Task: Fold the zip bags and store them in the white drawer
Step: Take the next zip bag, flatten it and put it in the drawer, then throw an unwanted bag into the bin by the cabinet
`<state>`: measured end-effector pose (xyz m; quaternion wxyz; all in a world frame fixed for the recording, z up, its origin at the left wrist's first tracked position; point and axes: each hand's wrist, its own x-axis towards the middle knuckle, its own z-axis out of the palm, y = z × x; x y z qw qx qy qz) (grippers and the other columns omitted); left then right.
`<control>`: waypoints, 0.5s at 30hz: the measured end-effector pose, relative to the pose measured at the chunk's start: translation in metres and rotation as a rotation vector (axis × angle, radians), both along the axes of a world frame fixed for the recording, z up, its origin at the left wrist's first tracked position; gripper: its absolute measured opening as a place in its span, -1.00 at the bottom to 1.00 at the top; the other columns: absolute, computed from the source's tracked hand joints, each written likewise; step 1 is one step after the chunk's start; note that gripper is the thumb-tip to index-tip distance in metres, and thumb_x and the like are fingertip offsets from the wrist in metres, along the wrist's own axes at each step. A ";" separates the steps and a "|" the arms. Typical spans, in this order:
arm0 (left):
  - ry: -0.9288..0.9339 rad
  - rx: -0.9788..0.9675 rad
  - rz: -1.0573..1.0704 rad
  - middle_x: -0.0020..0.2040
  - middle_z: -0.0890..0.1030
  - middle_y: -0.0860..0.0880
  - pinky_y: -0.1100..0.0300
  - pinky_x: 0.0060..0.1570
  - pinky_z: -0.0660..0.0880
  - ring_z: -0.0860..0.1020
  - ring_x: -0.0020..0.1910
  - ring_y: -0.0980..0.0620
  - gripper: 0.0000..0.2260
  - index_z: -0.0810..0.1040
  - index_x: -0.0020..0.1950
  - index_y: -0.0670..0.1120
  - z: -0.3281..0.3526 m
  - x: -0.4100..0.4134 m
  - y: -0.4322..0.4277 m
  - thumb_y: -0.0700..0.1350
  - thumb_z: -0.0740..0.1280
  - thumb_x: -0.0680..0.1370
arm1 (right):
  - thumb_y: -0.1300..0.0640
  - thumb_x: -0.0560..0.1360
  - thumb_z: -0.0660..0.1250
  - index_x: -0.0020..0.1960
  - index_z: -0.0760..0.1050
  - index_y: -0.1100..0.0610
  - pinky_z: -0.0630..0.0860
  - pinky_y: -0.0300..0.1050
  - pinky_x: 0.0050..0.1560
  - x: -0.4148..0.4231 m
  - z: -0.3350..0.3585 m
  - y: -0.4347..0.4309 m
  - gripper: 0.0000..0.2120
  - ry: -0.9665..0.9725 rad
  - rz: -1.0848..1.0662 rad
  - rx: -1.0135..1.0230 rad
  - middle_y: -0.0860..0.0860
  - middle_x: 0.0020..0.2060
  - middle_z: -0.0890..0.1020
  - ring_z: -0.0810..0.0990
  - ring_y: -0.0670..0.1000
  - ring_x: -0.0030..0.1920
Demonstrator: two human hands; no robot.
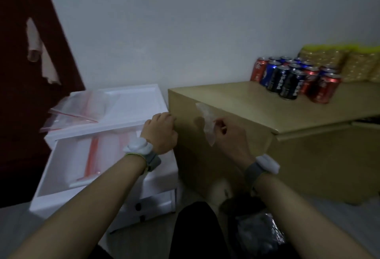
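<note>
A white drawer unit (133,102) stands at the left with its top drawer (51,176) pulled open. Folded clear zip bags with red seals (93,156) lie inside the drawer. More clear zip bags (78,108) rest on top of the unit. My left hand (160,133) is over the drawer's right side, fingers curled, and whether it holds anything is hidden. My right hand (228,135) pinches a thin clear piece of plastic (206,123) against the side of the brown cabinet (236,102).
Several soda cans (294,77) and yellow-topped packets (349,63) stand on the brown cabinet at the right. A dark red door (24,94) is at the left. My dark-clothed knee (195,230) and a crumpled bag (257,234) are below.
</note>
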<state>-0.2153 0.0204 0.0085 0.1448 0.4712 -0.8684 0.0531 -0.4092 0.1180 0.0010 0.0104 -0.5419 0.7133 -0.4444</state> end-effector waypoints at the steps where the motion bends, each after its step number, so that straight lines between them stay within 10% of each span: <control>1: -0.019 -0.004 -0.024 0.44 0.40 -0.04 0.00 0.33 0.35 0.35 0.41 -0.08 -0.57 0.39 0.43 -0.03 -0.001 -0.016 0.001 -0.03 0.16 0.56 | 0.05 0.55 0.29 -0.03 0.59 0.05 0.54 -0.02 -0.15 -0.014 -0.007 0.011 -0.87 -0.031 -0.035 0.018 0.03 -0.14 0.67 0.61 0.07 -0.17; 15: -0.061 0.142 -0.405 0.62 -0.07 -0.03 -0.19 0.50 0.06 0.00 0.58 -0.13 -0.24 -0.08 0.61 0.05 -0.021 -0.178 0.039 -0.04 0.29 0.52 | 0.09 0.55 0.30 -0.10 0.55 0.00 0.50 -0.04 -0.01 -0.124 -0.119 0.117 -0.92 -0.193 -0.315 0.447 0.10 -0.04 0.70 0.63 0.20 0.04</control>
